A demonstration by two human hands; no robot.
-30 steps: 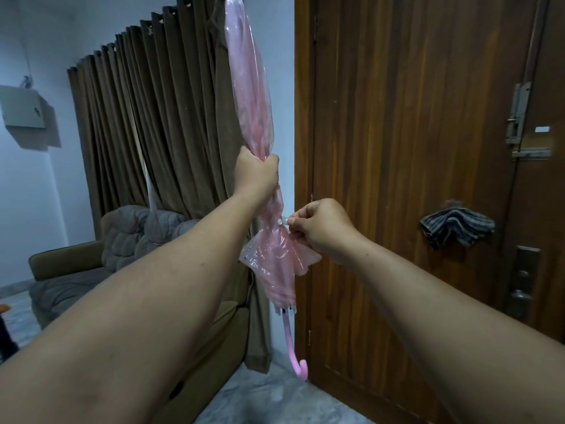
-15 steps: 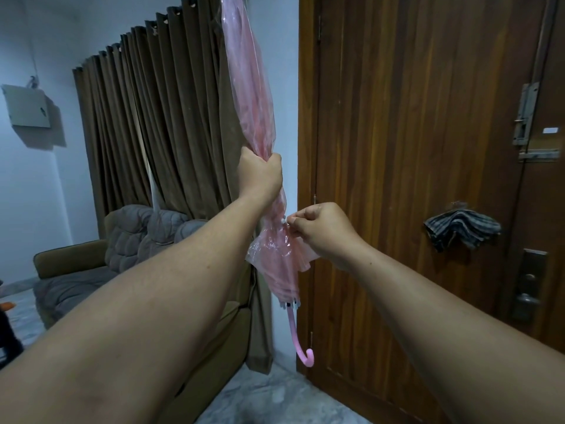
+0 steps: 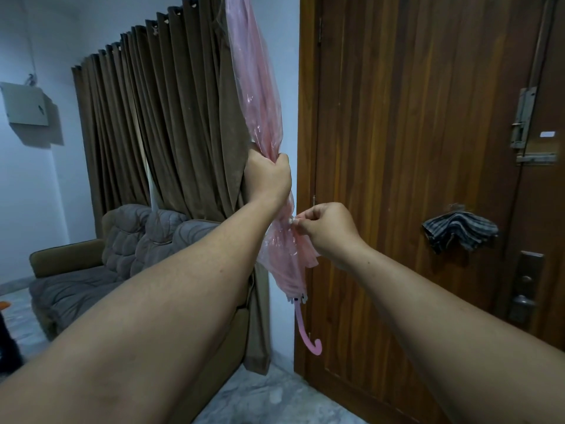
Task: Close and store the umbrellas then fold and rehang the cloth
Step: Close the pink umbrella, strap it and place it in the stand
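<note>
While the left hand (image 3: 269,175) grips the folded pink umbrella (image 3: 260,96) around its middle, handle (image 3: 308,335) hanging downward, the right hand (image 3: 324,231) pinches a small white fastener at its side. A striped cloth (image 3: 458,231) hangs on the wooden door (image 3: 412,117), beside brown curtains (image 3: 153,117).

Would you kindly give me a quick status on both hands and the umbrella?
Left hand grips pink umbrella mid-canopy, handle down. Right hand pinches the tie strap at the canopy. Striped cloth hangs on the door. Nothing in the way.
</note>
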